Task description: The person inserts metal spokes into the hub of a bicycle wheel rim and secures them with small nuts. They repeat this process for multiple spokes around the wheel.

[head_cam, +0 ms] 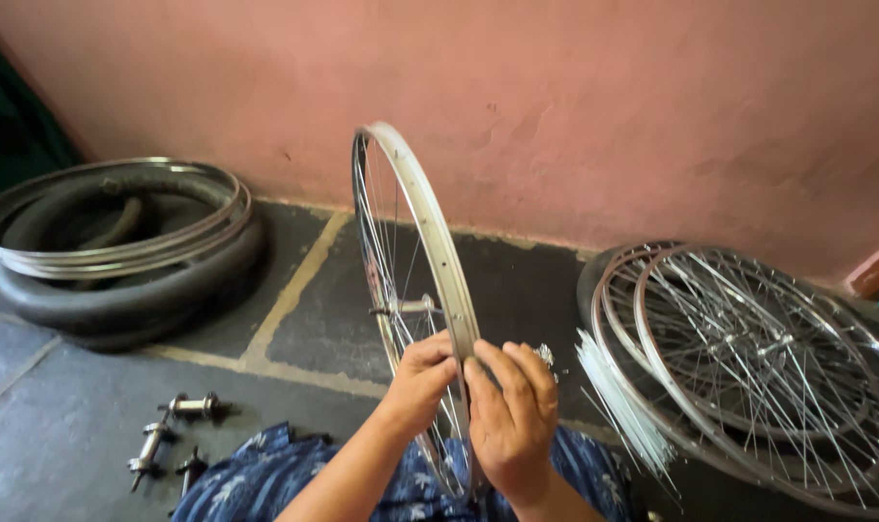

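Hands, left point(422, 372) and right point(510, 418), grip wheel rim point(438, 242); lower rim hidden.

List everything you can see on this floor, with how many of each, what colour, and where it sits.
Spoked wheel: one, silver, upright in the middle, held at its rim.
Finished spoked wheels: at least two, silver, stacked flat at right by the wall.
Loose spokes: a bundle, silver-white, on the floor beside that stack.
Bare rims: a few, silver, lying on the tyres at left.
Tyres: a black pile at left; count unclear.
Hubs: about three, metal, on the floor at lower left.
Floor: grey stone slabs.
Wall: pink plaster, behind.
Lap cloth: blue, flowered, bottom edge.
Left hand: on the rim.
Right hand: on the rim.
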